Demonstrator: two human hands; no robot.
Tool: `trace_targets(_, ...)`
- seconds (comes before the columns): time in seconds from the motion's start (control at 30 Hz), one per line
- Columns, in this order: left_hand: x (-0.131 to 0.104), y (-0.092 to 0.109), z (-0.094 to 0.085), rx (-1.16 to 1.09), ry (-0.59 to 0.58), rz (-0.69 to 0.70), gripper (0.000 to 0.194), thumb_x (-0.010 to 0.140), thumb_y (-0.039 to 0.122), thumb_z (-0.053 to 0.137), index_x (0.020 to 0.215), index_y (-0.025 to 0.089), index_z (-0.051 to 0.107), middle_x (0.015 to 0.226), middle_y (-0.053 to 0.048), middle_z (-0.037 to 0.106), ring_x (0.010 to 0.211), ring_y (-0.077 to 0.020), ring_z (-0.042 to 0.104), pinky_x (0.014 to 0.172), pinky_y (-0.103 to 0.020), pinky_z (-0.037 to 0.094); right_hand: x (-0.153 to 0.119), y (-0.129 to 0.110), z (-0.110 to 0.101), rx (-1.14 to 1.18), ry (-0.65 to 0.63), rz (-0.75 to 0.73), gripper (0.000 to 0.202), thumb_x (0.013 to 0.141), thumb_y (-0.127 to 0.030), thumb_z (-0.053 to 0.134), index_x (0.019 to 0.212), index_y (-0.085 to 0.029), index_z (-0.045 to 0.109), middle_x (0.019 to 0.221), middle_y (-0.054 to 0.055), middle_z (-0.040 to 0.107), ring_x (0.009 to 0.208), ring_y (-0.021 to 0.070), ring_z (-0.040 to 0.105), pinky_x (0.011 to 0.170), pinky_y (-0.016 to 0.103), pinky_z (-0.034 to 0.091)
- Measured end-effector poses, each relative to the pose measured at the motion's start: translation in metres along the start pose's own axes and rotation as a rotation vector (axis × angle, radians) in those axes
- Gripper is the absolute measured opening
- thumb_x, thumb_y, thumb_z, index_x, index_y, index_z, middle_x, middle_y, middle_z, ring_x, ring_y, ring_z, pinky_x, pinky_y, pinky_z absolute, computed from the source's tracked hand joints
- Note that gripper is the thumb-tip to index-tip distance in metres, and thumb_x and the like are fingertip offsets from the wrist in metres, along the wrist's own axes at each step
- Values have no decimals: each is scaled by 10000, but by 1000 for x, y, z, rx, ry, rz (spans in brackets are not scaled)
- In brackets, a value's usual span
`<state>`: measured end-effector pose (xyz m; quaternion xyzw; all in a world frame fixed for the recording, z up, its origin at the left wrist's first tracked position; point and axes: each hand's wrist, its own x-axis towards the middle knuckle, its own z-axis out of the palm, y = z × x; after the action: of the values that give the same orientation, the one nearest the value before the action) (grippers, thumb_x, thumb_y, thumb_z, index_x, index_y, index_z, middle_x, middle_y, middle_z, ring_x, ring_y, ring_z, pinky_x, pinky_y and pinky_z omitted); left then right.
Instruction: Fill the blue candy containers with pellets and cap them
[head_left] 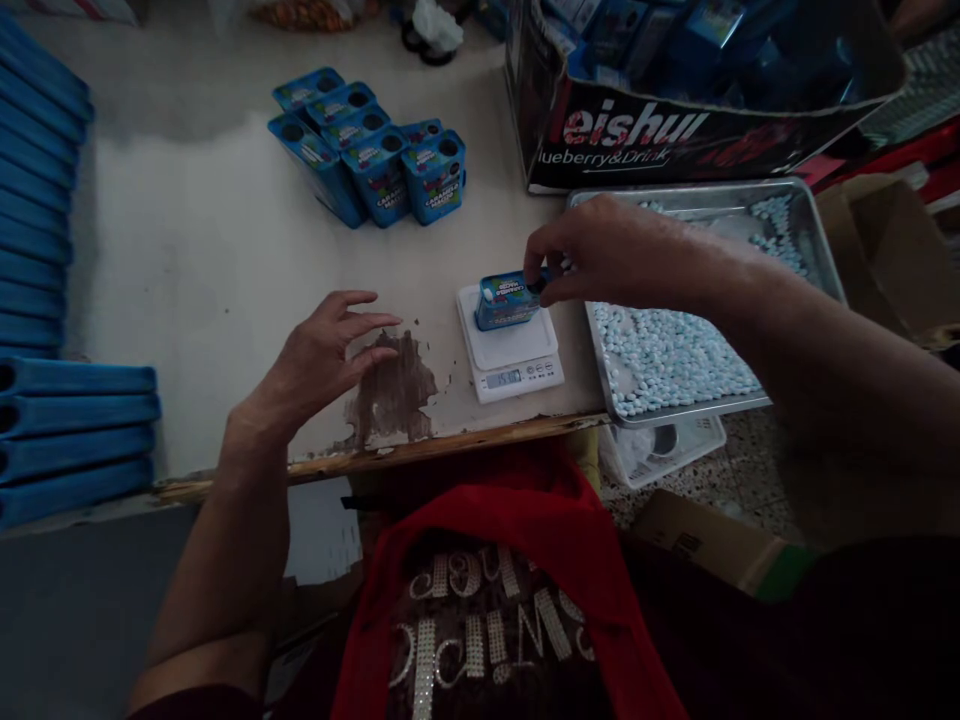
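A blue candy box (504, 302) labelled "Caramelo Macizo" stands on a small white kitchen scale (514, 350) whose display is lit. My right hand (581, 245) is at the box's right end, thumb and fingertips curled together around the dark opening in its top. What is between those fingertips, if anything, is hidden. Over the bare table to the left of the scale, my left hand (330, 345) hovers with fingers spread and nothing in it. Right of the scale, a metal tray (821, 260) of small pale blue and white candies (667, 355) passes under my right forearm.
Several similar boxes (382, 165) stand grouped toward the back. Rows of blue boxes (75, 420) line the left side. A black carton (675, 150) of blue boxes is behind the tray. The wooden table edge (450, 440) runs in front; a white basket (667, 455) sits below.
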<state>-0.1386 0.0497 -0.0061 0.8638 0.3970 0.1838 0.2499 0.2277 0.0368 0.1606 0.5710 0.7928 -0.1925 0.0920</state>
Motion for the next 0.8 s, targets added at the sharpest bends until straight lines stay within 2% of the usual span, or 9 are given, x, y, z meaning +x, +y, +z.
trace_targets(0.13,2,7,0,-40,58,-14,357,1058,515,709,1318,302,830,1470,-113,758,1386,-354,744,1205,-536,637,2,2,2,35,82,-43,62,961,-277,851,970,-260,911,924,65,825,962,296,756,826,390,490)
trace_targets(0.3,12,25,2,-150,155,-14,307,1053,507,746,1253,294,839,1276,-62,845,1186,-290,812,1096,-462,682,6,7,7,62,96,-69,166,949,-411,885,1017,-263,917,917,72,816,979,302,753,812,387,503)
trace_targets(0.4,19,32,3,-183,172,5,304,1040,529,773,1229,302,843,1252,-63,852,1168,-294,815,1088,-470,679,8,13,10,153,113,-101,232,895,-443,943,1036,-260,918,924,65,804,985,290,737,795,369,492)
trace_targets(0.5,26,39,4,-211,162,2,330,1033,573,784,1205,298,841,1255,-78,852,1189,-310,808,1104,-484,671,7,16,13,232,150,-98,237,854,-434,970,1026,-279,916,932,58,799,980,285,721,786,369,490)
trace_targets(0.57,30,48,5,-225,177,-16,316,1040,572,785,1186,296,837,1243,-77,852,1202,-312,802,1112,-486,668,6,16,15,260,158,-83,186,878,-410,933,1008,-279,913,920,59,799,965,282,718,784,372,490)
trace_targets(0.7,48,75,5,-219,295,-38,213,1063,485,801,1161,297,832,1195,-49,837,1185,-287,786,1128,-468,649,2,12,17,319,156,-48,123,935,-306,813,1002,-256,904,882,48,804,901,257,717,796,371,485)
trace_targets(0.8,68,96,7,-218,307,14,202,1040,468,847,1122,284,844,1179,-51,821,1160,-284,769,1110,-455,636,-2,9,19,348,178,-39,152,915,-256,800,1033,-231,893,891,39,808,881,227,706,803,353,473)
